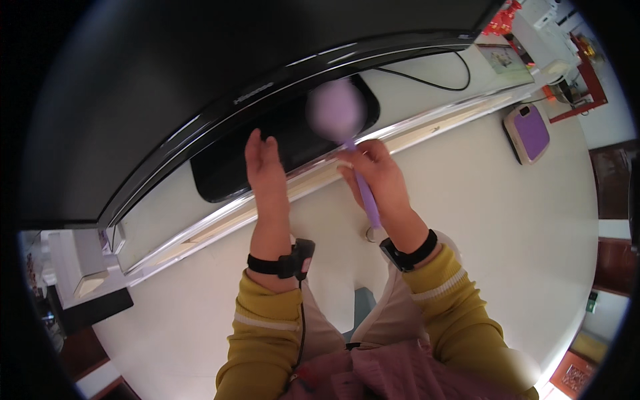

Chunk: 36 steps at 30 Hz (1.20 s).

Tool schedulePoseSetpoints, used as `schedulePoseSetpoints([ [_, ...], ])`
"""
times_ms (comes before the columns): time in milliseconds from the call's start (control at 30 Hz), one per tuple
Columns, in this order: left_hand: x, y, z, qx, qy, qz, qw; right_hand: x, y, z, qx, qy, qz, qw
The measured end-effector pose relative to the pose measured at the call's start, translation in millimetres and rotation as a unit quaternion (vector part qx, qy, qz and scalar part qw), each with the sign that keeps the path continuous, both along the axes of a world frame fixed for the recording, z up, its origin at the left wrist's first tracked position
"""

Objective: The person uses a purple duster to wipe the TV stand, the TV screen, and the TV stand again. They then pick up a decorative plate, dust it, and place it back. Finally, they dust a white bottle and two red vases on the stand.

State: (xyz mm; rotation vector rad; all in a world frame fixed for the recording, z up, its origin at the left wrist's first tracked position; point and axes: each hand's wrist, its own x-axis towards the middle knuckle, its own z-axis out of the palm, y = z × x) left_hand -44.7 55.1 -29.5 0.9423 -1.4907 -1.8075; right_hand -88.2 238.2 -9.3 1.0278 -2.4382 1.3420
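My right hand (387, 179) grips the handle of a lilac long-handled tool (336, 110). Its rounded head is smeared by motion, so I cannot tell whether it is a brush or a duster. That head hangs over the right part of the black TV stand base (230, 167), while the handle's end points down toward me. My left hand (267, 167) is raised over the base's left half, fingers stretched out, and nothing shows in it. Just beyond both hands is the large black television (200, 73).
The TV stands on a pale cabinet top with a shiny front edge (440, 119). A black cable (433, 85) loops at the right. On the floor, farther right, lies a purple and beige flat object (531, 135). A white box (73, 257) stands at the left.
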Motion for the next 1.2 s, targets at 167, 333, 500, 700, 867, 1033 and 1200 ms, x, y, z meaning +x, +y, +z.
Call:
schedulePoseSetpoints([
  [167, 0, 3, 8, 0.012, 0.000, -0.011, 1.000, -7, 8, 1, 0.007, 0.007, -0.010, 1.000],
  [333, -2, 5, 11, 0.029, 0.000, -0.030, 0.999, 7, 3, -2, -0.033, -0.055, 0.145, 0.987],
  [500, 0, 7, 11, 0.011, -0.013, -0.026, 0.999, -11, 8, -3, 0.075, -0.042, -0.147, 0.985],
  [700, -4, 6, 5, 0.005, -0.012, -0.037, 0.999, 10, 4, -2, -0.028, -0.062, 0.157, 0.985],
  [867, -2, 7, 5, 0.009, -0.008, -0.047, 0.999, -1, 1, -3, 0.004, -0.019, 0.027, 0.999],
  [1033, -2, 6, 7, 0.019, -0.015, -0.058, 0.998, 1, 4, 3, 0.028, -0.043, -0.008, 0.999],
  [1200, 0, -3, 0, 0.003, -0.009, -0.047, 0.999, 19, -2, 6, -0.004, -0.120, 0.218, 0.968],
])
